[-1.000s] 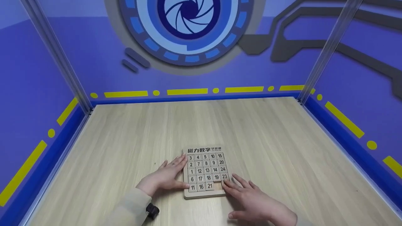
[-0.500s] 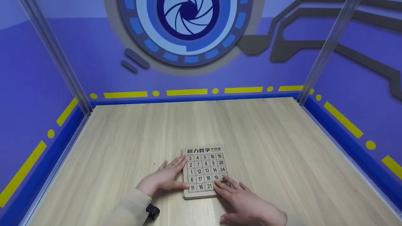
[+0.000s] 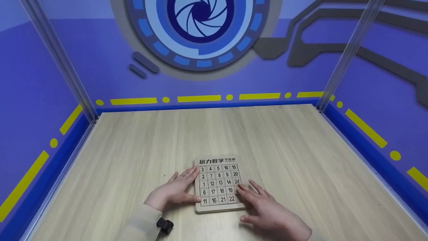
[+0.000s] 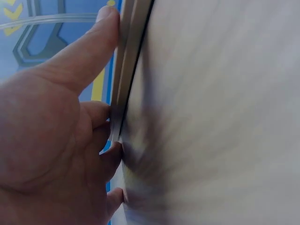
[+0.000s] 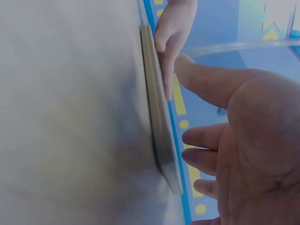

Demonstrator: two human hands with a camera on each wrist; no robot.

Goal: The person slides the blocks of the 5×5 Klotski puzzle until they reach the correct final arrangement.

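Note:
A flat wooden number-slide puzzle (image 3: 219, 210) lies on the table, its numbered tiles in rows below a strip of dark Chinese characters. Along its left edge my left hand (image 3: 174, 191) rests with fingers spread, thumb at the tile marked 11 and fingertips near the upper left corner. My right hand (image 3: 269, 209) is at the lower right, straight fingertips over the right end of the fourth row, covering what is there. Tile 22 (image 3: 231, 198) sits beside 21 in the bottom row. In the right wrist view, the puzzle's side edge (image 5: 157, 103) shows beyond my extended fingers.
The puzzle stands on a pale wood-grain table (image 3: 150, 137). Blue-purple printed panels (image 3: 100, 57) with yellow dashes wall in the back and both sides, with metal posts at the corners. A black device (image 3: 165, 226) sits at my left wrist.
My right hand moved left over the bottom-row gap, then back right and slightly up. Tile 22 now shows where the gap beside 21 was. My left hand stays put.

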